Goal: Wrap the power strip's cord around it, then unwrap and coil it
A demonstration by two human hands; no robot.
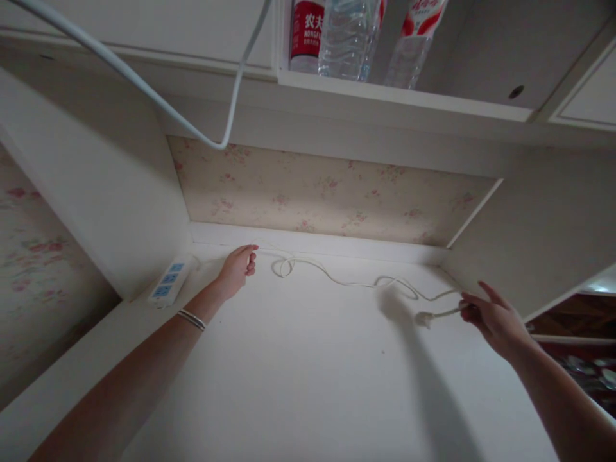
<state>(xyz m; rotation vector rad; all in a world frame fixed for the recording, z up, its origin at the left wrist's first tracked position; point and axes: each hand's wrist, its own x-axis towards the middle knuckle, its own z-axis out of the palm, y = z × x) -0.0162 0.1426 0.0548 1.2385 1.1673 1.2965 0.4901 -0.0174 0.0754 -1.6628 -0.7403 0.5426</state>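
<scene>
A thin white cord (341,281) runs in loose loops along the back of the white desktop (308,372). Near the back left, my left hand (239,266) is closed, its thumb and forefinger pinching the cord. On the right, my right hand (495,321) grips the cord just behind its plug (424,319), with one finger raised. The plug points left and hangs free of the fingers, its shadow on the surface. A white power strip (167,282) with blue sockets lies in the left back corner, beyond my left wrist.
Overhead, a shelf (409,102) holds several plastic bottles (346,45). A thick white cable (224,142) dangles in a bend at upper left. White side panels (106,173) close off both ends, and flowered wallpaper (317,192) covers the back wall.
</scene>
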